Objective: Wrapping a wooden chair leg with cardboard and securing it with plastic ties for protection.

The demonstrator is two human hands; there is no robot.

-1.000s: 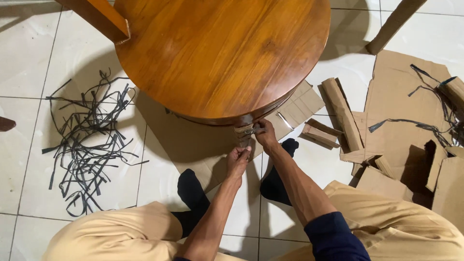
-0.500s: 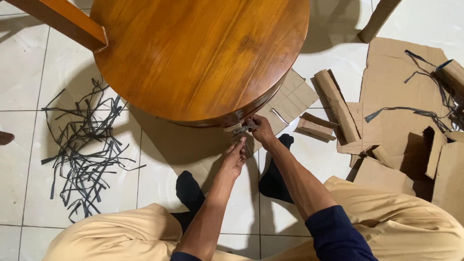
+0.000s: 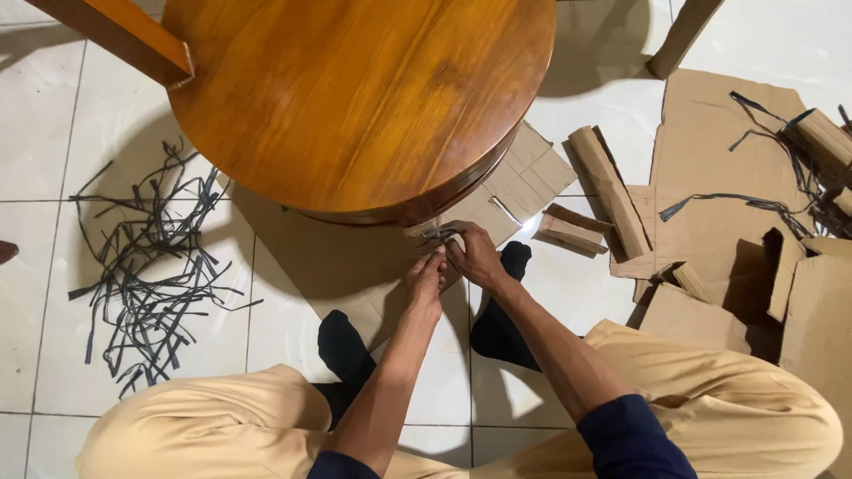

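Both my hands, left hand and right hand, pinch a thin dark strap at the round wooden table's near edge.

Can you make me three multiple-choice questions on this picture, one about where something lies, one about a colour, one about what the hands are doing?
1. Where does the pile of dark strips lie?
A. on the tabletop
B. on the tiled floor at picture left
C. on the person's lap

2. What colour are the trousers?
A. tan
B. white
C. black

3. How are the left hand and right hand placed?
A. far apart
B. flat on the knees
C. close together at the edge of the round wooden table

Answers: 1 B, the strips lie on tiles; 2 A, both legs are tan; 3 C, the fingers meet below the table's rim.
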